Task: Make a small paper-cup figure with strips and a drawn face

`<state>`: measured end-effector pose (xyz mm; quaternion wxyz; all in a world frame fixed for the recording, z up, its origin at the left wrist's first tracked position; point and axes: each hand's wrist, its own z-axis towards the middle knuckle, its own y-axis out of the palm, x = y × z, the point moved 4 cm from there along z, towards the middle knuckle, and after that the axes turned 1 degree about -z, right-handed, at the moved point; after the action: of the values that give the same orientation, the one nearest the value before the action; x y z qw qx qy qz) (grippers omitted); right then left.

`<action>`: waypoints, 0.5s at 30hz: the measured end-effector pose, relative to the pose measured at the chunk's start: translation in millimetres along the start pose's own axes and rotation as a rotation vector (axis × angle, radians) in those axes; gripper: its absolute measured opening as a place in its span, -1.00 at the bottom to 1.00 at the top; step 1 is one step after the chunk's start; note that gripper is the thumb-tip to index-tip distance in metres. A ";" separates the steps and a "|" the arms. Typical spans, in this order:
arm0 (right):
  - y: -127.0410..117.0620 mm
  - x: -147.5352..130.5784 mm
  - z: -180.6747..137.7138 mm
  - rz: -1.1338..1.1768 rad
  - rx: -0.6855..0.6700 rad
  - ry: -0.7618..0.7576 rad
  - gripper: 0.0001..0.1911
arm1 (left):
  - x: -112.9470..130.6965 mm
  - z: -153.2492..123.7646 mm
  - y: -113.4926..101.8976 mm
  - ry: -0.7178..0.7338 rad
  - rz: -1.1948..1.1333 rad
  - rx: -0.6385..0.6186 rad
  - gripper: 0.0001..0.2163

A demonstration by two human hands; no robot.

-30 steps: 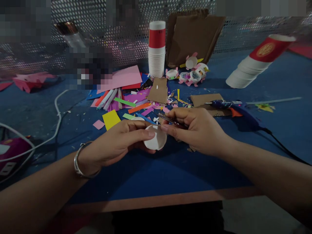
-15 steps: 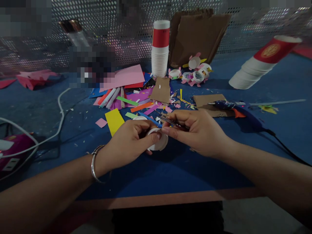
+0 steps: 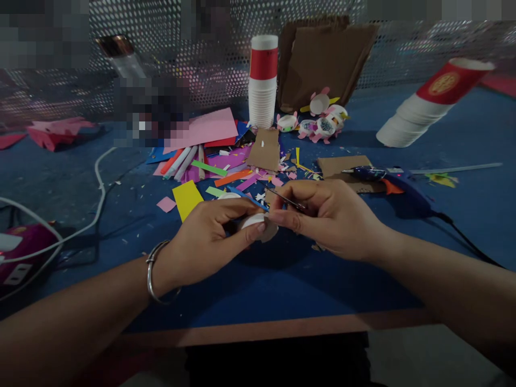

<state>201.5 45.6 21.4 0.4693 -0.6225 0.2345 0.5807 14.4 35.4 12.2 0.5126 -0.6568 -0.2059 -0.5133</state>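
Note:
My left hand [image 3: 212, 236] is closed on a small round white paper cup piece [image 3: 269, 231], its thumb pressed on the near side. Fingers of my right hand [image 3: 318, 217] are wrapped round a pair of scissors [image 3: 284, 198], with the blades pointing up and left over the table. The right thumb and fingertip meet close to the cup piece's edge; whether they touch it I cannot tell. Behind my left fingers lies another white round piece [image 3: 229, 196], partly hidden. A yellow paper rectangle [image 3: 188, 199] rests beside the left hand.
A blue glue gun [image 3: 415, 191] lies on the right by a cardboard piece [image 3: 346, 162]. Paper cup stacks [image 3: 263, 99] [image 3: 427, 110] stand behind. Small paper animals [image 3: 322, 126] sit before upright cardboard [image 3: 326, 64]. Paper scraps, markers [image 3: 183, 161] and a white cable [image 3: 100, 185] are around.
The white cup piece has tilted in my left hand, so less of its round face shows. The scissors have turned slightly in my right hand. The whole view has shifted a little.

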 end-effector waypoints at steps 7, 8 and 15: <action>-3.4 -1.9 0.9 -0.008 0.037 -0.026 -0.58 | 0.9 3.2 2.8 -0.099 -0.307 -0.008 -0.80; -3.6 -1.9 0.7 -0.011 0.040 -0.029 -0.58 | 1.1 4.1 3.6 -0.114 -0.337 -0.014 -0.78; -5.4 -0.2 -0.8 -0.086 0.072 -0.087 -0.59 | 1.8 6.4 5.8 -0.134 -0.418 -0.035 -0.70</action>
<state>206.4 47.3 23.2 0.5256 -0.5889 0.2074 0.5779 22.7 38.4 11.5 0.3688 -0.6411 -0.3622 -0.5673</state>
